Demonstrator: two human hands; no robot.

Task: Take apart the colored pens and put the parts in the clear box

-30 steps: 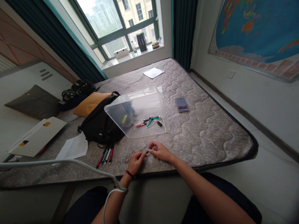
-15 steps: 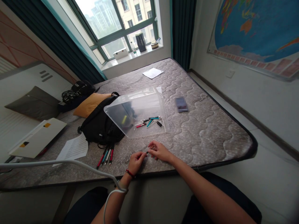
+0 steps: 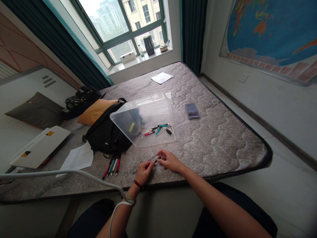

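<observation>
Near the mattress's front edge, my left hand [image 3: 145, 171] pinches one end of a small dark pen-like piece [image 3: 157, 160]. The fingers of my right hand [image 3: 168, 161] are closed round its other end, partly hiding it. Beyond my hands stands a clear plastic bin [image 3: 151, 114], lying on its side, with several loose pen parts [image 3: 160, 128] in it, teal, red, black and silver. To the left of my left hand, several pens [image 3: 112, 165] in red, teal and black lie side by side on the mattress.
A black backpack [image 3: 109, 130] leans beside the bin, with a yellow pillow [image 3: 96, 110] behind. Printed paper [image 3: 78, 157] and a white box [image 3: 41, 147] lie left. A white cable [image 3: 81, 172] crosses the lower left. A blurred dark item [image 3: 192, 111] lies right of the bin.
A little more of the dark piece shows between my fingertips. Both hands have stayed in nearly the same place.
</observation>
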